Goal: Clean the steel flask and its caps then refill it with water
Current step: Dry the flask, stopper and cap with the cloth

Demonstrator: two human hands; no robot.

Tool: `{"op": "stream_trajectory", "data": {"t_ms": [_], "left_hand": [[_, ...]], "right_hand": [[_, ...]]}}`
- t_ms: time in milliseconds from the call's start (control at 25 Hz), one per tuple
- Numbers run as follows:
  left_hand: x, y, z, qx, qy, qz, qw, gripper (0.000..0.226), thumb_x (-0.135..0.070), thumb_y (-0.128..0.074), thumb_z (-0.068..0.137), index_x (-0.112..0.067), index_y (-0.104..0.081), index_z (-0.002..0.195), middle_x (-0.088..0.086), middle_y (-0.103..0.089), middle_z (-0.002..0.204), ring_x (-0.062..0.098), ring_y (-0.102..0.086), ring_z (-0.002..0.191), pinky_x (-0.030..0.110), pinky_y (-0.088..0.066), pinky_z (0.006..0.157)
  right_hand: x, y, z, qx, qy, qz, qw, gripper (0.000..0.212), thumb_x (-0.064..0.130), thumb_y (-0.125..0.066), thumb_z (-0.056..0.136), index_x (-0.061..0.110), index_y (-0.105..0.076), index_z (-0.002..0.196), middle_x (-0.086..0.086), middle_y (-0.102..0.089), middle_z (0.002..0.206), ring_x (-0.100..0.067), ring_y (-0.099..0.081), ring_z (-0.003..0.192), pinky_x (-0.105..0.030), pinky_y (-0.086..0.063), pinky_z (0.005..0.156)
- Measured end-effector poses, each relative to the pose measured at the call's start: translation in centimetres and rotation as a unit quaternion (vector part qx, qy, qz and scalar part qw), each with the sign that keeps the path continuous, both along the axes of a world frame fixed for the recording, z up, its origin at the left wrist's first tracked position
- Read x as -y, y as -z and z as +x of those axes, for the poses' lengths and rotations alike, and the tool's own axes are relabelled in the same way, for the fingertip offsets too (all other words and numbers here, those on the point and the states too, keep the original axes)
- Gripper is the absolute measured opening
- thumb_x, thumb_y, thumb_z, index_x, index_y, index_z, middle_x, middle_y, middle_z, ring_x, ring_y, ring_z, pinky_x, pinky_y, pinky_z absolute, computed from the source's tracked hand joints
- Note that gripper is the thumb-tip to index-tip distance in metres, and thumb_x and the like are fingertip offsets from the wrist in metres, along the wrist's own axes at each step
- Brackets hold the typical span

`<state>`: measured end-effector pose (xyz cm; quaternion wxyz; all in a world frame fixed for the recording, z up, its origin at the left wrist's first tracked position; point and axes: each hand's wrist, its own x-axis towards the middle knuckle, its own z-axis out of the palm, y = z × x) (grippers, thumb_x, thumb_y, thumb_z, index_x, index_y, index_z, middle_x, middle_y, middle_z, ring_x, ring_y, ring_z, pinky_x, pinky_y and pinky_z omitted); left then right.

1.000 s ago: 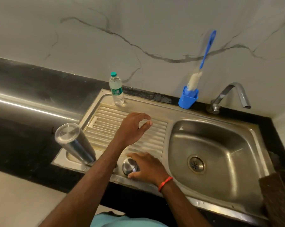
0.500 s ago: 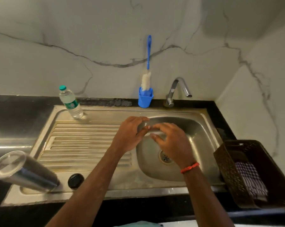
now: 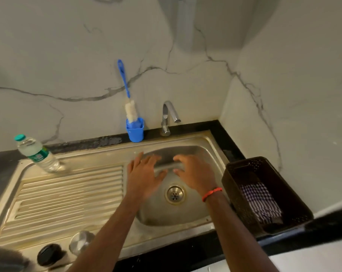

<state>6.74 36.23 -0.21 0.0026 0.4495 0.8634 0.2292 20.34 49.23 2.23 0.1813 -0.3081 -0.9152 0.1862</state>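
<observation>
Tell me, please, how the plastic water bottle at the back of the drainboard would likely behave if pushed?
The plastic water bottle is tall, narrow and looks nearly full, so it is probably fairly heavy yet could tip from a high push. Its thin clear wall would likely dent if squeezed. Once down, its round body might roll along the steel drainboard.

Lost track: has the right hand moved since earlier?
Yes: the right hand went rightward off the ribbed steel drainboard, now over the steel sink basin beyond its round drain.
</observation>
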Motion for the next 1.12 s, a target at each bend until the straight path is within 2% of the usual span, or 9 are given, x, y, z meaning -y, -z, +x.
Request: {"op": "stream_trajectory", "data": {"t_ms": [80, 200, 320, 400, 560, 720, 840, 1000, 1120], "left_hand": [[-0.8, 0.5, 1.2, 0.008, -0.005, -0.019, 1.000, 0.053, -0.061, -0.053, 0.093, -0.037, -0.051, 0.140, -0.005, -0.054, 0.147, 0.022, -0.032, 0.147, 0.051, -0.026, 0.115], [-2.6, -0.3, 2.1, -0.022, 0.016, 0.011, 1.000, 0.052, -0.059, -0.056, 0.092, -0.034, -0.054, 0.138, -0.001, -0.059, 0.142, 0.024, -0.039, 0.141, 0.053, -0.029, 0.113], [-4.7, -1.2, 3.3, 0.019, 0.027, 0.035, 0.999, 0.052, -0.056, -0.060, 0.091, -0.031, -0.055, 0.137, 0.000, -0.058, 0.141, 0.022, -0.039, 0.140, 0.053, -0.029, 0.113], [-5.9, -1.3, 4.2, 0.046, 0.054, 0.050, 0.996, 0.052, -0.055, -0.060, 0.091, -0.031, -0.055, 0.136, 0.000, -0.055, 0.142, 0.021, -0.039, 0.139, 0.051, -0.028, 0.112], [-7.5, -0.5, 5.9, 0.077, 0.094, 0.049, 0.991, 0.050, -0.055, -0.060, 0.092, -0.033, -0.055, 0.136, -0.003, -0.053, 0.143, 0.018, -0.036, 0.142, 0.051, -0.026, 0.113], [-9.3, -0.5, 7.7, 0.086, 0.111, 0.056, 0.989, 0.049, -0.053, -0.062, 0.092, -0.032, -0.056, 0.136, -0.002, -0.052, 0.143, 0.016, -0.033, 0.143, 0.052, -0.026, 0.113], [-10.7, -0.4, 8.9, 0.092, 0.119, 0.051, 0.987, 0.049, -0.051, -0.062, 0.092, -0.031, -0.056, 0.136, -0.003, -0.053, 0.143, 0.016, -0.033, 0.144, 0.052, -0.025, 0.113], [-11.9, 0.4, 10.1, 0.100, 0.133, 0.041, 0.985, 0.047, -0.050, -0.063, 0.092, -0.031, -0.057, 0.135, -0.004, -0.055, 0.142, 0.016, -0.034, 0.144, 0.049, -0.026, 0.111], [-12.0, 1.1, 10.4, 0.099, 0.138, 0.027, 0.985, 0.046, -0.051, -0.063, 0.092, -0.032, -0.058, 0.133, -0.006, -0.056, 0.141, 0.016, -0.034, 0.144, 0.048, -0.027, 0.109]], "right_hand": [[-0.7, 0.4, 1.1, 0.001, 0.028, -0.041, 0.999, 0.038, 0.042, -0.064, 0.091, 0.037, -0.057, 0.128, 0.009, -0.066, 0.120, -0.011, -0.061, 0.112, -0.036, -0.053, 0.093], [-2.8, 0.0, 2.9, -0.037, 0.038, -0.016, 0.998, 0.039, 0.047, -0.068, 0.087, 0.034, -0.059, 0.123, 0.011, -0.066, 0.115, -0.008, -0.061, 0.106, -0.034, -0.055, 0.087], [-5.0, -0.5, 5.1, -0.039, 0.053, -0.012, 0.998, 0.044, 0.050, -0.068, 0.087, 0.029, -0.060, 0.124, 0.008, -0.066, 0.118, -0.010, -0.061, 0.108, -0.032, -0.054, 0.090], [-6.4, -1.2, 6.9, -0.046, 0.069, -0.022, 0.996, 0.042, 0.049, -0.068, 0.088, 0.027, -0.061, 0.123, 0.005, -0.067, 0.114, -0.011, -0.062, 0.104, -0.031, -0.054, 0.086], [-9.7, -2.0, 11.1, -0.027, 0.142, -0.043, 0.989, 0.041, 0.053, -0.064, 0.089, 0.028, -0.060, 0.121, 0.005, -0.066, 0.108, -0.013, -0.063, 0.099, -0.036, -0.056, 0.082], [-12.7, 0.0, 15.7, 0.111, 0.232, -0.079, 0.963, 0.038, 0.054, -0.063, 0.088, 0.025, -0.063, 0.113, 0.003, -0.067, 0.104, -0.018, -0.064, 0.098, -0.039, -0.054, 0.084], [-13.4, 3.0, 17.8, 0.227, 0.247, -0.128, 0.933, 0.042, 0.055, -0.066, 0.086, 0.021, -0.062, 0.110, -0.001, -0.067, 0.102, -0.021, -0.065, 0.096, -0.040, -0.054, 0.084], [-13.0, 5.9, 18.8, 0.272, 0.230, -0.179, 0.917, 0.063, 0.061, -0.076, 0.074, 0.016, -0.057, 0.114, -0.005, -0.064, 0.107, -0.027, -0.064, 0.102, -0.042, -0.053, 0.086], [-12.4, 7.6, 19.1, 0.321, 0.212, -0.145, 0.911, 0.071, 0.063, -0.077, 0.070, 0.017, -0.055, 0.120, -0.007, -0.063, 0.114, -0.027, -0.063, 0.106, -0.042, -0.052, 0.088]]}}
